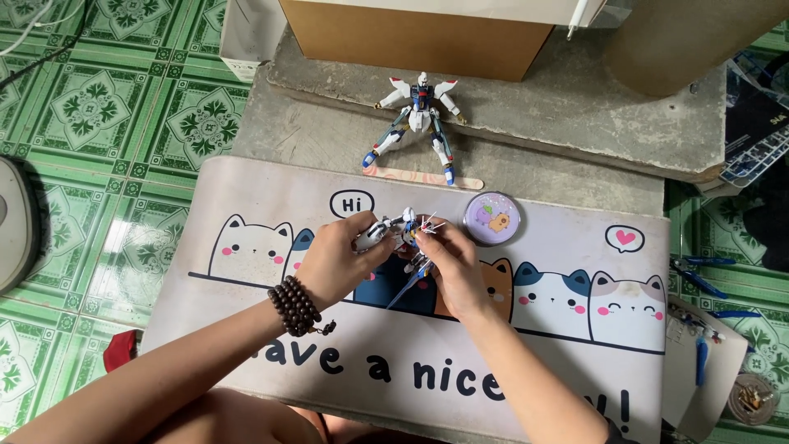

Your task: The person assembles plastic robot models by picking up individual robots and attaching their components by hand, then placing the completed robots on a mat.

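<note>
Both my hands hold one small white and blue robot model kit figure (400,233) above a cat-printed desk mat (542,353). My left hand (333,261), with a dark bead bracelet on the wrist, grips the figure's white body from the left. My right hand (450,265) pinches its right side, where thin white and red spikes and a long blue blade stick out. A second, finished robot figure (417,113) stands with legs apart on the concrete slab (575,107) beyond the mat.
A round purple tin (491,218) lies on the mat by my right hand, a wooden stick (423,177) at the mat's far edge. A cardboard box (415,37) stands behind. Blue-handled nippers (697,275) and tools lie at the right; green patterned floor tiles (123,123) at the left.
</note>
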